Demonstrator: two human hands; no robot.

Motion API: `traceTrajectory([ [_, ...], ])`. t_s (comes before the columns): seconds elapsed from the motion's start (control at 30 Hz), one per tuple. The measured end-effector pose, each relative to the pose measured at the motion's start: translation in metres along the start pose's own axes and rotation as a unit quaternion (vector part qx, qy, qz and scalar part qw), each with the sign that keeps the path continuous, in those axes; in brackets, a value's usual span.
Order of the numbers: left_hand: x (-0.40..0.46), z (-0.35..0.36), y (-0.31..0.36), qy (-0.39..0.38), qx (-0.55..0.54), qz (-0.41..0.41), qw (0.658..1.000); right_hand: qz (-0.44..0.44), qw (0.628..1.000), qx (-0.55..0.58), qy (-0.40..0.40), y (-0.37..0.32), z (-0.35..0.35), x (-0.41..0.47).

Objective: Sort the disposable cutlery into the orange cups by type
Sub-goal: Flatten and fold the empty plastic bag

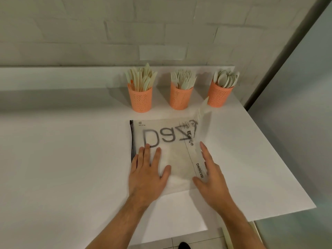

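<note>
Three orange cups stand in a row at the back of the white counter [71,159]: the left cup [140,99] holds knives, the middle cup [180,97] forks, the right cup [218,96] spoons. No loose cutlery shows on the counter, so sorting appears complete. The left hand [147,169] lies flat, fingers straight, on the frosted zip bag [170,133]. The right hand [209,175], fingers extended and grasping nothing, rests at the bag's right edge. The step in hand looks like flattening the emptied bag; next, likely folding or removing it.
</note>
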State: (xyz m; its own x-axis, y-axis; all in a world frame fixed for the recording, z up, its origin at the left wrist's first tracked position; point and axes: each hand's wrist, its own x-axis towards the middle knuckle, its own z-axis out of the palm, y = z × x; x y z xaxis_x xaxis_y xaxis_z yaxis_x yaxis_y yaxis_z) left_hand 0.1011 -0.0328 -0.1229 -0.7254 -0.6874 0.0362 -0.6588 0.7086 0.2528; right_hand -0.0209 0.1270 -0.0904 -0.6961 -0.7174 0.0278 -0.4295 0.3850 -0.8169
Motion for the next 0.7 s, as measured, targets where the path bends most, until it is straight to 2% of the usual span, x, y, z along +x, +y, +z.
traceTrajectory([
  [0.13, 0.003, -0.004, -0.004, 0.003, -0.065, 0.02, 0.998, -0.095, 0.991, -0.089, 0.006, -0.008, 0.012, -0.004],
  [0.2, 0.003, -0.012, -0.008, 0.046, -0.191, 0.05, 0.979, -0.114, 0.987, -0.117, -0.016, -0.004, 0.018, -0.006],
  [0.23, 0.001, -0.017, -0.01, 0.083, -0.304, 0.017, 0.949, -0.125, 0.983, -0.13, -0.023, -0.001, 0.02, -0.006],
  [0.27, -0.002, -0.024, -0.01, 0.095, -0.417, -0.047, 0.903, -0.142, 0.979, -0.143, -0.024, 0.003, 0.022, -0.006],
  [0.3, -0.003, -0.031, -0.01, 0.078, -0.503, -0.107, 0.854, -0.16, 0.975, -0.151, -0.023, 0.005, 0.023, -0.007],
  [0.33, -0.002, -0.035, -0.012, 0.059, -0.572, -0.152, 0.804, -0.171, 0.972, -0.157, -0.023, 0.008, 0.025, -0.009],
  [0.37, 0.0, -0.036, -0.016, 0.038, -0.61, -0.172, 0.773, -0.176, 0.971, -0.16, -0.025, 0.012, 0.026, -0.01],
  [0.4, 0.001, -0.039, -0.018, 0.026, -0.623, -0.183, 0.76, -0.18, 0.97, -0.162, -0.029, 0.014, 0.027, -0.01],
  [0.5, 0.003, -0.038, -0.025, 0.054, -0.563, -0.168, 0.807, -0.193, 0.967, -0.16, -0.039, 0.018, 0.028, -0.007],
  [0.7, 0.003, -0.034, -0.028, 0.114, -0.495, -0.17, 0.845, -0.25, 0.958, -0.133, -0.047, 0.011, 0.025, -0.01],
])
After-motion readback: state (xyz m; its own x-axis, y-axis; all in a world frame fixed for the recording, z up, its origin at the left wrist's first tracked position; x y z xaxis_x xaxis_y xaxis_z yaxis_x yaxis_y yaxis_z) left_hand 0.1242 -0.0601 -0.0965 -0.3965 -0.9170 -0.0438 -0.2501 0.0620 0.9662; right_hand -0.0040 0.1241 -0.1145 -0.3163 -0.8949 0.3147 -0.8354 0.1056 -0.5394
